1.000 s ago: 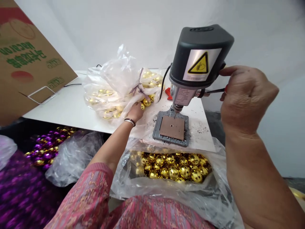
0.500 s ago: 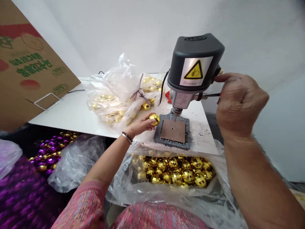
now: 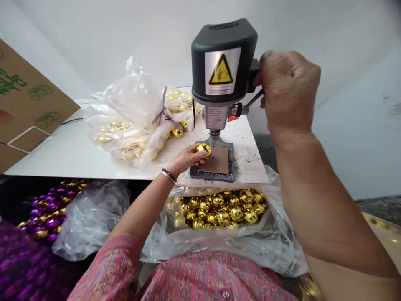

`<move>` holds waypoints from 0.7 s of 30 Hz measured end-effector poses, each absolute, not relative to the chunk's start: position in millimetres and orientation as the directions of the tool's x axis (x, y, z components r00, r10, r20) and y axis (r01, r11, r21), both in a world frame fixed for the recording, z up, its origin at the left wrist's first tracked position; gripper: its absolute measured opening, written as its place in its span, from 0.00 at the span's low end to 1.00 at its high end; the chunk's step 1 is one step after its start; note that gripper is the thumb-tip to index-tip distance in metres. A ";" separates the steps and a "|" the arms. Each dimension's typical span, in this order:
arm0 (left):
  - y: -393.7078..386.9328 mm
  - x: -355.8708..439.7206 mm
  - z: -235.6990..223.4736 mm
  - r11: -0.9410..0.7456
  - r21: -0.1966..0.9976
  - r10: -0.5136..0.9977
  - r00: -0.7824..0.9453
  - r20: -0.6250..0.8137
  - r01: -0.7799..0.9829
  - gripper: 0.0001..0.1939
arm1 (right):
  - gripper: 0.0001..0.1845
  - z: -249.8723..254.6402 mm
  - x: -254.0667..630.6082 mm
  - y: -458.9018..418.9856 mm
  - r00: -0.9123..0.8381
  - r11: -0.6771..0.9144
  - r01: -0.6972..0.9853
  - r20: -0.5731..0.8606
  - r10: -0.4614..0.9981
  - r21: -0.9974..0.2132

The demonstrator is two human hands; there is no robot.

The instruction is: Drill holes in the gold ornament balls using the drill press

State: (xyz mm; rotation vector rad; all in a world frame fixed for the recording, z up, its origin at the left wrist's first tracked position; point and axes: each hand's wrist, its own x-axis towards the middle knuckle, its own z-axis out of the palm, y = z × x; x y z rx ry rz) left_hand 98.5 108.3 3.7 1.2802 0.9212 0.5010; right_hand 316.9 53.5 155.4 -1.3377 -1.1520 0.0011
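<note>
Hands closed: left hand (image 3: 187, 161) grips a gold mirror ball (image 3: 203, 149); right hand (image 3: 288, 92) grips a drill-press lever (image 3: 255, 98).

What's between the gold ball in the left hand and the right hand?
A bench drill press, seen in the head view, stands between the gold ball and the right hand.

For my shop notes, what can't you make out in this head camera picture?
All from the head view:
The right hand: its fist hides the inner end of the dark lever on the drill press.
The mirrored gold ball: its underside is hidden by the left hand.
Drill bit: too small to make out below the chuck.
Gold baubles in the tied clear bag: blurred by the plastic.
Cardboard carton: cut off by the left edge.
</note>
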 end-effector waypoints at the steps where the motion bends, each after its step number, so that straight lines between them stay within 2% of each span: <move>1: 107.4 102.1 3.0 0.230 0.956 0.773 0.562 -0.295 0.184 0.20 | 0.19 157.3 314.2 52.8 0.516 0.302 0.570 0.618 0.593 -0.764; 5: 104.8 116.5 4.7 0.180 0.942 0.800 0.515 -0.308 0.284 0.19 | 0.20 163.6 306.0 48.1 0.562 0.265 0.521 0.559 0.610 -0.812; 14: 98.4 130.5 10.1 0.031 0.893 0.837 0.476 -0.269 0.449 0.17 | 0.22 168.9 302.2 43.7 0.552 0.245 0.526 0.546 0.630 -0.815; 19: 91.2 128.0 3.4 -0.226 0.788 0.889 0.452 -0.074 0.573 0.26 | 0.22 166.7 302.5 44.3 0.535 0.261 0.539 0.564 0.629 -0.801; 21: 89.3 126.8 0.2 -0.263 0.761 0.885 0.462 -0.053 0.592 0.28 | 0.21 164.1 302.6 43.4 0.530 0.272 0.545 0.577 0.622 -0.793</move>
